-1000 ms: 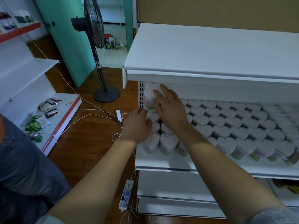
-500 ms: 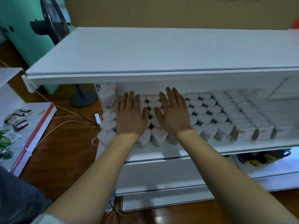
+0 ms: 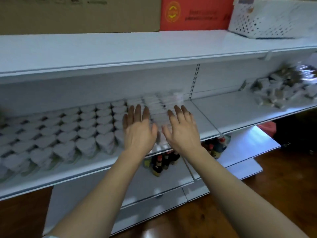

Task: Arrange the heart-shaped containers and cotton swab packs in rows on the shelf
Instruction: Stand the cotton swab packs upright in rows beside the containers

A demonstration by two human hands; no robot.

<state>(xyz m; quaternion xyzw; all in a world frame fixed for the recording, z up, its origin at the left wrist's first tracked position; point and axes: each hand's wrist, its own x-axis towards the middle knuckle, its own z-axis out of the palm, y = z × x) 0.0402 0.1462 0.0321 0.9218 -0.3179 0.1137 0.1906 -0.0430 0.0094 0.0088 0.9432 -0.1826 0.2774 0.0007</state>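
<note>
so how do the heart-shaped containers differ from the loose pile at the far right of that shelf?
The heart-shaped containers stand in tidy rows filling the shelf's left part; the pile is heaped without order at the right end. The containers are white hearts; the pile's pieces look boxy, too blurred to identify. Both sit on the same white shelf.

Small shop: white retail shelving (image 3: 154, 48), rows of heart-shaped containers (image 3: 68, 134), stock cartons (image 3: 193, 13) above.
</note>
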